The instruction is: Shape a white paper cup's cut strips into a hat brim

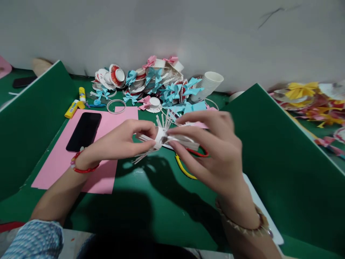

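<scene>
A white paper cup [159, 134] with its side cut into narrow strips is held above the green table between my hands. My left hand [126, 138] grips it from the left, thumb below and fingers above, with strips fanning out around them. The thumb and fingertips of my right hand [215, 154] pinch at its right side, slightly blurred. What exactly they pinch is partly hidden. Under my right hand lie scissors with yellow and red handles [185, 170], their blades mostly covered.
Pink paper sheets [105, 180] lie at left under a black phone [84, 131]. Yellow glue sticks [71, 109] lie beyond. At the back are a pile of paper crafts with bows [155, 81] and stacked paper cups [208, 85]. Green partitions [258, 136] flank the table.
</scene>
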Motion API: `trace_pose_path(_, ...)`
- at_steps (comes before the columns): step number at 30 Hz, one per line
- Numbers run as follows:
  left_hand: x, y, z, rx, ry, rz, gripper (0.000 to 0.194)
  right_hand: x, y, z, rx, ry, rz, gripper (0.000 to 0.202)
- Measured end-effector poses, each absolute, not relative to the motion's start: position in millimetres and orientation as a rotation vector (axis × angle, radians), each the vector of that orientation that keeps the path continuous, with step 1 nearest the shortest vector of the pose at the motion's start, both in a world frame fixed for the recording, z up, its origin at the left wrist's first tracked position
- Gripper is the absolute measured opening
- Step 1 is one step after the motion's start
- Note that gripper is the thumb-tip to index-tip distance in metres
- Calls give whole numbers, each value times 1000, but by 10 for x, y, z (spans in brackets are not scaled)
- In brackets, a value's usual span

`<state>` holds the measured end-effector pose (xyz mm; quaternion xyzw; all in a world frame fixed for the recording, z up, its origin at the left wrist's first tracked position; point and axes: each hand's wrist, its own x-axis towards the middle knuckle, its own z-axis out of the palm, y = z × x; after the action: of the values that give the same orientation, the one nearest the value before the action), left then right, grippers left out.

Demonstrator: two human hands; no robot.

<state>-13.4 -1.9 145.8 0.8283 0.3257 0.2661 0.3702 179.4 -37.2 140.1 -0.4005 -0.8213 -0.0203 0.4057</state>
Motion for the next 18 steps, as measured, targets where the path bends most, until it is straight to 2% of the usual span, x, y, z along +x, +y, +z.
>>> trace_pose_path(8,-89,-40,1412,2108,888,609,4,1747,-346,1295,-1021,-2268,197,10)
trace_pose_path(18,-69,-35,1399,2050,924,711,10,1701,-329,1253,-1027,-2180,35,9)
